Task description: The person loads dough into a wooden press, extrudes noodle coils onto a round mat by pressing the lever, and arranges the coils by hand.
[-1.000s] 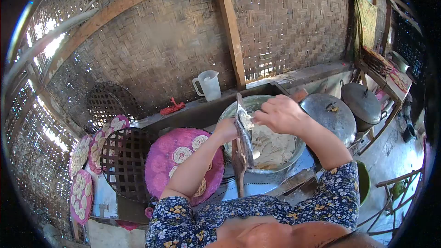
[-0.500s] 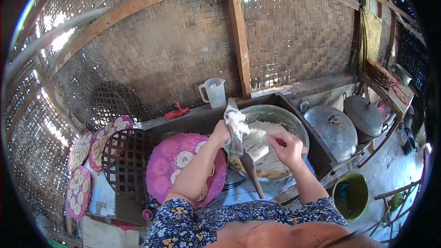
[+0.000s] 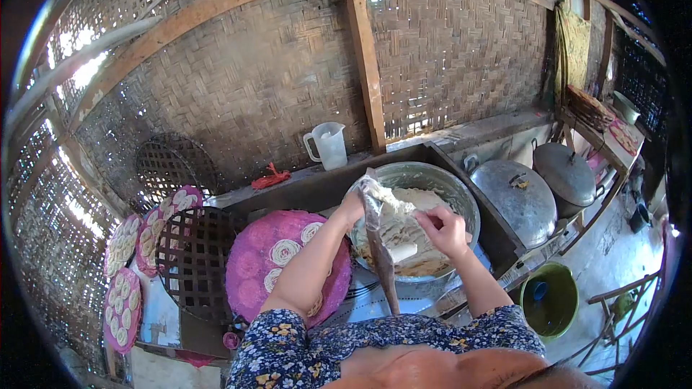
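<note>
Right now the pale dough (image 3: 396,204) is stretched between the hands: one end is pinched between thumb and fingertips of the right hand (image 3: 448,233), the other is stuck to the wooden tool (image 3: 386,274), whose upper end seems gripped by the left hand (image 3: 352,206), though those fingers are partly hidden. Looks like a pulling-off step, so a steady hold and a gentle tug are probably called for. A big basin (image 3: 467,205) of pale mix (image 3: 425,200) is found below the fingers, its near rim crossed by the tool in this view, which is kinda in the way. Left of the left fingers, a pink mat (image 3: 245,298) is partly covered by the forearm; a lidded pot (image 3: 513,207) is parked right of the right fingers.
</note>
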The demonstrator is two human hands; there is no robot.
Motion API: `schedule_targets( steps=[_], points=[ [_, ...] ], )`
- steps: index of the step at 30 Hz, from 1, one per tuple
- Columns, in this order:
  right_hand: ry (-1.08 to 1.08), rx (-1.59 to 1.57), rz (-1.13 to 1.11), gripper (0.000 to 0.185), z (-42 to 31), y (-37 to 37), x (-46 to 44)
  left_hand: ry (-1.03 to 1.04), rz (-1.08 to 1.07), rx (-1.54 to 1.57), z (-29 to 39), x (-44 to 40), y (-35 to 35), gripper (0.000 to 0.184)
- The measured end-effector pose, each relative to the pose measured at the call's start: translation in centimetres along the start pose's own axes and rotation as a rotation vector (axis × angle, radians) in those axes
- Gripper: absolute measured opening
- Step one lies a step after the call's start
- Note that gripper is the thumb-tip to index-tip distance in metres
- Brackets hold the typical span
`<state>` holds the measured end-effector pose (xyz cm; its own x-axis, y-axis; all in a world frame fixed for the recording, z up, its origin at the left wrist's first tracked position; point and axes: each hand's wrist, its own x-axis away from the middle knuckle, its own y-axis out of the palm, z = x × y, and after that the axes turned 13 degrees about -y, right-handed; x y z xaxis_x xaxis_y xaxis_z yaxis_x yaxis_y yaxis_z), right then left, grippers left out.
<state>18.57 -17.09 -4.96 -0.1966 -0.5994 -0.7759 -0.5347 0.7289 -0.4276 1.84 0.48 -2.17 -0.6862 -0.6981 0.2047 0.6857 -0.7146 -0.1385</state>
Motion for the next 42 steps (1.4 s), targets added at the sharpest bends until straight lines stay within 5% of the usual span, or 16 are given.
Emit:
schedule_targets(
  steps=[3, 10, 13, 18, 19, 22, 23, 26, 27, 29, 30, 31, 33, 35, 40, 42],
  points=[
    [0.225, -0.596, -0.098, 0.022, 2.6, -0.4, 0.4, -0.020, -0.094, 0.146, -3.7, -3.3, -2.6, 0.018],
    [0.444, 0.327, -0.375, 0.031, 3.1, -4.0, -1.1, 0.192, -0.181, 0.137, -0.2, 1.8, -3.7, 0.046],
    [-0.053, 0.398, -0.316, 0.036, 6.2, -2.5, 1.4, 0.302, -0.215, 0.420, 1.7, 4.1, -5.0, 0.041],
    [0.399, -1.487, -0.522, 0.089, -2.1, 3.3, 2.7, 0.659, -0.433, 0.659, 5.1, 5.6, -5.2, 0.030],
    [0.658, -1.664, -0.561, 0.104, -6.0, 2.6, 1.9, 0.678, -0.495, 0.679, 5.3, 6.2, -4.8, 0.029],
    [0.724, -2.279, -0.550, 0.106, -10.1, 3.7, 2.3, 0.808, -0.735, 0.632, 5.3, 7.2, -4.4, 0.032],
    [0.730, -2.455, -0.611, 0.104, -10.6, 3.8, 1.7, 0.764, -0.531, 0.605, 5.0, 8.2, -4.5, 0.034],
    [0.573, -2.173, -0.446, 0.091, -11.3, 1.8, 0.6, 0.354, 0.125, 0.505, 5.6, 12.3, -5.2, 0.046],
    [0.522, -2.058, -0.291, 0.085, -11.5, 1.3, 0.6, 0.646, -0.159, 0.290, 3.1, 12.8, -6.8, 0.044],
    [0.387, -1.959, -0.285, 0.079, -11.4, 0.4, -0.9, 0.445, -0.023, -0.094, 1.9, 16.6, -6.8, 0.043],
    [0.357, -1.893, -0.451, 0.080, -9.7, 0.6, -1.5, 0.232, -0.328, 0.257, 0.4, 16.4, -8.2, 0.043],
    [0.328, -1.820, -0.611, 0.081, -9.1, 0.8, -2.3, 0.255, -0.268, 0.246, -1.2, 16.0, -8.5, 0.041],
    [0.274, -1.454, -0.228, 0.093, -14.1, -0.5, -3.5, 0.304, -0.133, 0.114, -4.1, 15.1, -9.0, 0.041],
    [0.140, -1.260, -0.326, 0.099, -15.0, -0.5, -4.4, 0.372, 0.050, -0.246, -5.3, 15.1, -8.8, 0.047],
    [-0.651, -0.452, -0.307, 0.089, -16.5, 0.7, -5.0, 0.182, 0.478, -0.962, 1.8, 22.2, -5.5, 0.048],
    [-0.784, -0.347, -0.325, 0.086, -18.4, 0.7, -5.6, 0.376, 0.569, -0.824, 0.3, 21.9, -6.6, 0.046]
  ],
)
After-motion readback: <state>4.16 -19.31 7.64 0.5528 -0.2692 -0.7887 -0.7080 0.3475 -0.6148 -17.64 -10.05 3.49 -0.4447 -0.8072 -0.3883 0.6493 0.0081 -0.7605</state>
